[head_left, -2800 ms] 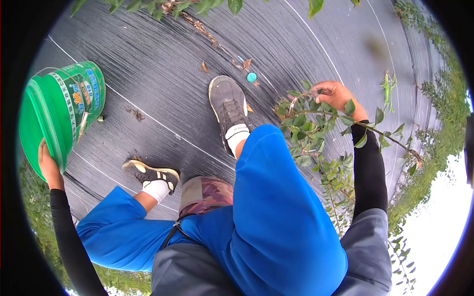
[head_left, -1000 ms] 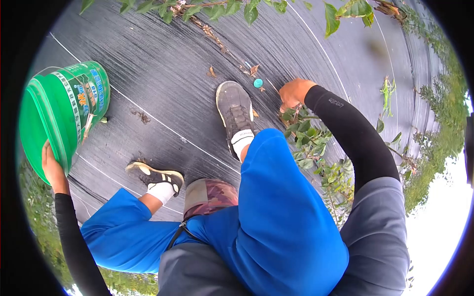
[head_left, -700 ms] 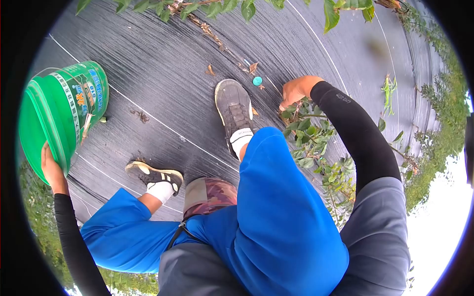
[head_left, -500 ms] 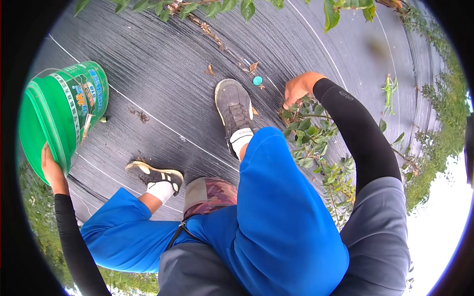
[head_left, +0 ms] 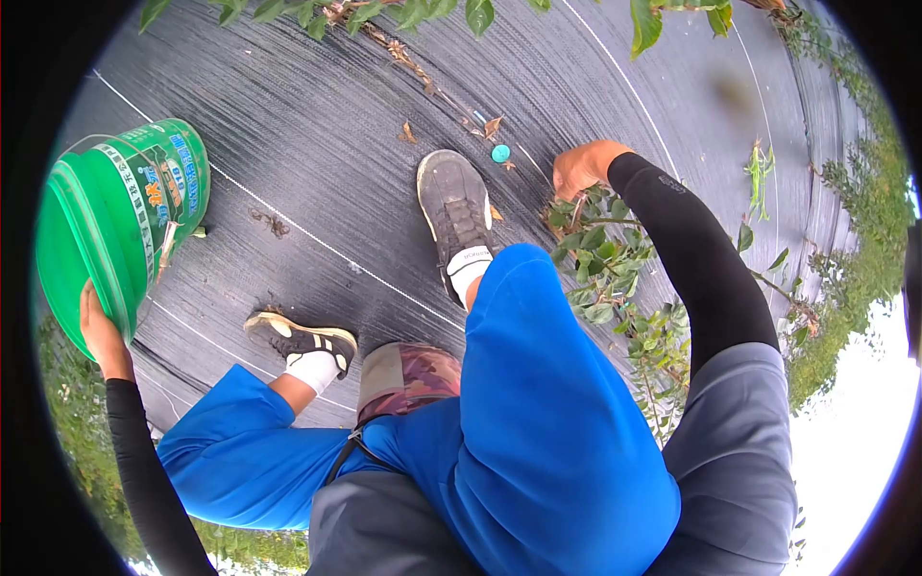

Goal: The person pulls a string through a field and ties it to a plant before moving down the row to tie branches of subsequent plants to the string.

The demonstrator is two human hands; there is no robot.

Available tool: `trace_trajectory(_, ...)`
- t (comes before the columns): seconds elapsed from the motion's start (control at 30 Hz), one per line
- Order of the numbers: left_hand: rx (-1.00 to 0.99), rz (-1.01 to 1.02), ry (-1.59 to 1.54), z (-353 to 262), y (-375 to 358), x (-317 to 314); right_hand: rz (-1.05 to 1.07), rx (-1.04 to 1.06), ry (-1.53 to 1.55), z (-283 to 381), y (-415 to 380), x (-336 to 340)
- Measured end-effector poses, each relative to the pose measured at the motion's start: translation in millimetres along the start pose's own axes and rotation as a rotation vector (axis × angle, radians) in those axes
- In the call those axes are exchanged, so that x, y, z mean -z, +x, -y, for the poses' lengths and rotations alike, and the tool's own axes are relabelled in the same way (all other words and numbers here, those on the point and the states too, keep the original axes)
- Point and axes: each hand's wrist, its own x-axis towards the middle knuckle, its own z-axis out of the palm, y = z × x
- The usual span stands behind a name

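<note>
A green plastic bucket [head_left: 93, 206] with a printed label lies tipped at the left, its mouth toward the lower left. My left hand [head_left: 103, 331] grips its rim, with the fingers outside and the thumb side hidden. At the right, my right hand [head_left: 582, 171] is low over the ground sheet, fingers curled in at the end of a leafy branch [head_left: 605, 252]. Whatever is in those fingers is hidden by the hand. Near it lies a round teal disc [head_left: 500, 154], with dry leaves [head_left: 493, 127] around.
Black woven ground sheet [head_left: 317, 125] with white lines spreads under me. My shoes [head_left: 454, 206] are planted on it, and a camouflage-patterned seat [head_left: 413, 379] is beneath me. Green branches [head_left: 413, 14] hang at the top; a green weed [head_left: 759, 178] stands at the right.
My right hand has turned slightly and its fingers are curled in more. The left hand and bucket stay practically where they were.
</note>
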Motion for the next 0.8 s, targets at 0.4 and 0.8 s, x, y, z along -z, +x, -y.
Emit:
trace_trajectory(0.4, -0.021, 0.024, 0.042, -3.7, -0.4, 0.6, -0.233, 0.401, 0.919, 10.8, -10.0, 14.3)
trace_trajectory(0.8, -0.072, 0.018, 0.089, -1.6, 0.7, -2.8, -0.331, 1.353, 1.826, 26.8, -100.0, -96.9)
